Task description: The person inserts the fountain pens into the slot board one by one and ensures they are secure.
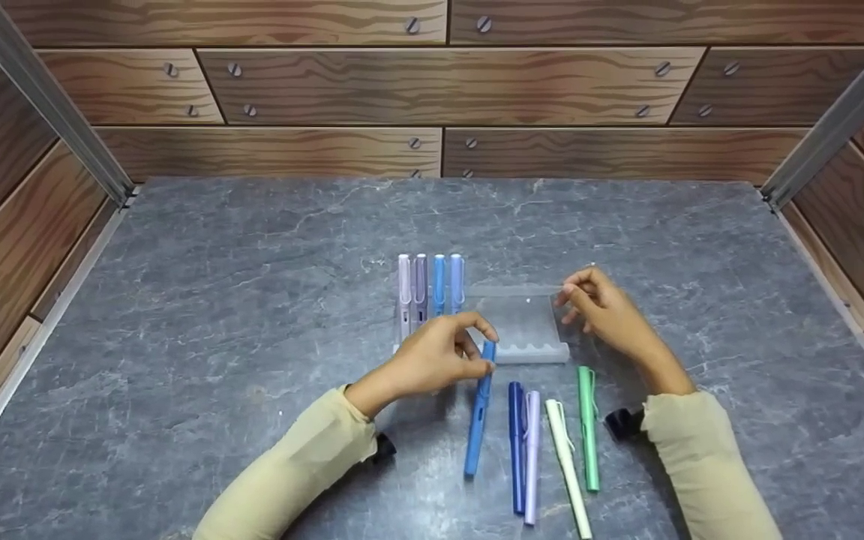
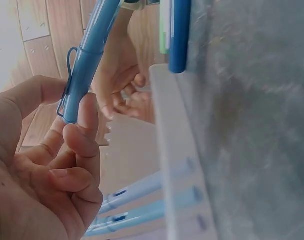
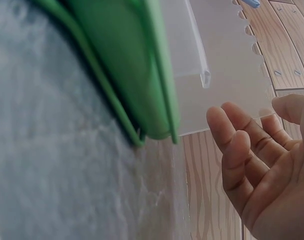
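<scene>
Pinching blue pen (image 1: 479,409) top: left hand (image 1: 432,362) | right hand (image 1: 606,311) beside tray (image 1: 526,330)

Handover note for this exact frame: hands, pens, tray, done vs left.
Left hand pinches the top end of the blue pen, its lower end on the table.
Right hand is open, fingers at the right edge of the clear pen tray.
Done: four pens sit in the tray's left slots.
Left: blue pen in hand, plus dark blue pen, lilac pen, cream pen and green pen lying loose in front of the tray.
</scene>
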`<state>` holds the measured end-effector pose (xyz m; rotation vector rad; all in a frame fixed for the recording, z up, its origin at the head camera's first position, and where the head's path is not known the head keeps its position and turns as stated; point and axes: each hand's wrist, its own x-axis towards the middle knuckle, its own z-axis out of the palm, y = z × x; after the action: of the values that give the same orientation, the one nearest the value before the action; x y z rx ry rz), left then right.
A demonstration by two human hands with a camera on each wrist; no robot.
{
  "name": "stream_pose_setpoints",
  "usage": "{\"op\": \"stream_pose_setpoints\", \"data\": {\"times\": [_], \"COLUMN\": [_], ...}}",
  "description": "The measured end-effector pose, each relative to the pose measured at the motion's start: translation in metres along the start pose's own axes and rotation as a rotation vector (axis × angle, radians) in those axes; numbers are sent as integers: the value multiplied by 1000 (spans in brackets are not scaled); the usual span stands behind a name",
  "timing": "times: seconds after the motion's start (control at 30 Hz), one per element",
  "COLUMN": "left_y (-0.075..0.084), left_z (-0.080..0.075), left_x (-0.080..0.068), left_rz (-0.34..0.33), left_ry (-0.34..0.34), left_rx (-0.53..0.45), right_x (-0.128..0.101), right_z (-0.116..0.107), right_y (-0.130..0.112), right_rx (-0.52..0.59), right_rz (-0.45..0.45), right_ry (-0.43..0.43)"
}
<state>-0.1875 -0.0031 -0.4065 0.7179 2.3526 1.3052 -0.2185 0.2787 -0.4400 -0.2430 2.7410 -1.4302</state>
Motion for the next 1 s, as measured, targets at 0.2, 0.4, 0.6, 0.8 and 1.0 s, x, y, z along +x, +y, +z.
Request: {"op": "stream_pose_setpoints", "data": {"times": [0.2,0.4,0.6,0.8,1.0], "left_y": [7,9,13,17,19], "left_z": [-7,-7,-10,-14,-17], "left_x": [-3,-3,-3,-1,0], "left_rz": [2,41,116,229,344], "left_ry": [44,92,167,232,299], "left_rx": [13,30,68,145,193], "right_x": [-1,-3,0,1,1], "right_z": [0,1,2,2,1], "right_y": [1,3,4,3,0], "right_rx": [18,10,14,9,5], "right_rz": [3,4,-5,-10,-18], "right_ry": [6,0,-9,-5,-3]}}
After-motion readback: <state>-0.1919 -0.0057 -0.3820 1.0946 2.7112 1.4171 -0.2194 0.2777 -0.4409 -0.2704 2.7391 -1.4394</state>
